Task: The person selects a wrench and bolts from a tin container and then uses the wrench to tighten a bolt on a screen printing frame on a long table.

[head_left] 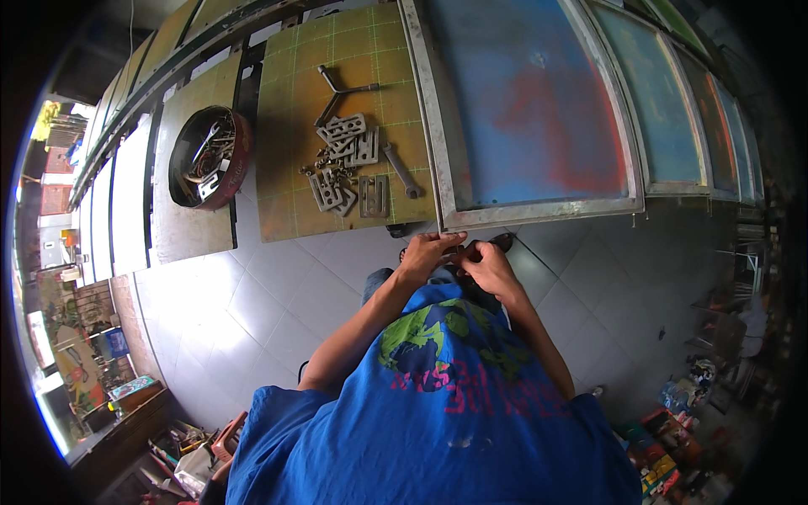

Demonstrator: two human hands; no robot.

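Both hands work close together at the near left corner of a metal-framed panel (539, 109) smeared with blue and red paint. My left hand (431, 255) has its fingers closed at that corner, around something small that I cannot make out. Just right of it, my right hand (490, 265) is also closed, fingertips pinched together; what lies in them is hidden. On a yellowish board to the left sit several slotted metal brackets (373, 196), a heap of small nuts and bolts (335, 162), a wrench (402, 172) and a three-armed socket wrench (338, 91).
A round reddish container (239, 164) of tools and metal bits stands left of the yellowish board (295, 109). More framed panels (656, 101) line up to the right. Under my hands is a tiled floor (286, 320). Clutter (665, 450) lies low at the right.
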